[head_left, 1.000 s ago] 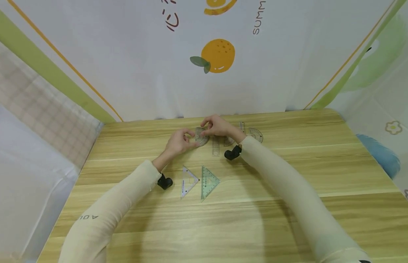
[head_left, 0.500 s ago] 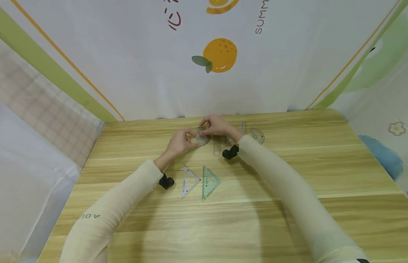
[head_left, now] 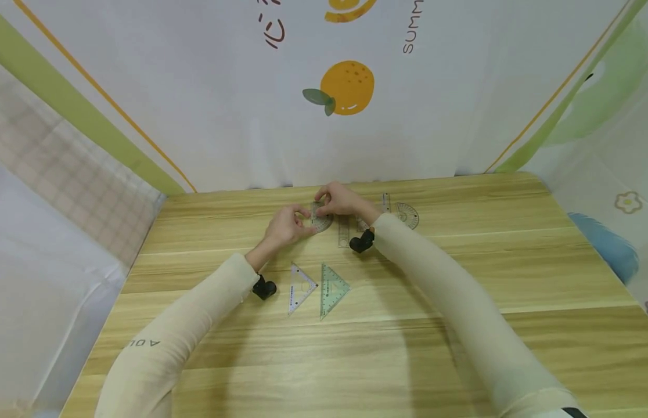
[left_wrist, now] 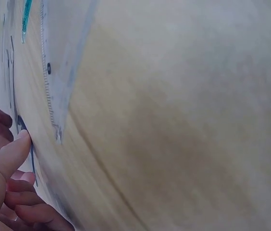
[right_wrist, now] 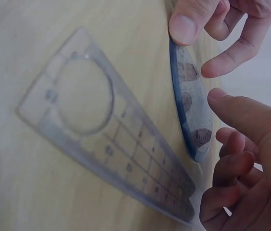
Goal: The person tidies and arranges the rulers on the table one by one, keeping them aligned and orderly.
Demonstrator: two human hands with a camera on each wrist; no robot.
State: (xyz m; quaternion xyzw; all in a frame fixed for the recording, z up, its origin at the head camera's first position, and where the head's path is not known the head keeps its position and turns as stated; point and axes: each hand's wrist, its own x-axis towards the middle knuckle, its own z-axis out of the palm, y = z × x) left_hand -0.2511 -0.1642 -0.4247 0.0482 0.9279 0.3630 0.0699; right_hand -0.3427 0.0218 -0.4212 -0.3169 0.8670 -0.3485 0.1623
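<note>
Nearest the viewer, on the pale wood-grain table [head_left: 460,273], two flat clear plastic set squares are laid side by side: a colourless one [head_left: 300,287] at left and a green-tinted one [head_left: 331,289] just beside it, w/ printed scales along the edges. Both forearms are covered by cream sleeves, a small black wrist camera strapped under each.

Further back, approx. mid-table, a clear semicircular protractor [head_left: 321,219] is pinched between both hands. It is gripped at its left edge by the curled thumb and fingers of the left hand [head_left: 286,225], and at its top rim by the fingertips of the right hand [head_left: 341,200]. In the right wrist view the protractor [right_wrist: 190,108] is seen tilted up on edge, thin, bluish, w/ fingertips showing through it.

Just right of it a long clear stencil ruler [head_left: 344,230] w/ a round cut-out is lying flat. Beyond the right wrist, a second protractor [head_left: 407,213] is set near the far edge.

Behind the table, a white cloth backdrop w/ an orange-fruit print [head_left: 346,87] is hung.
</note>
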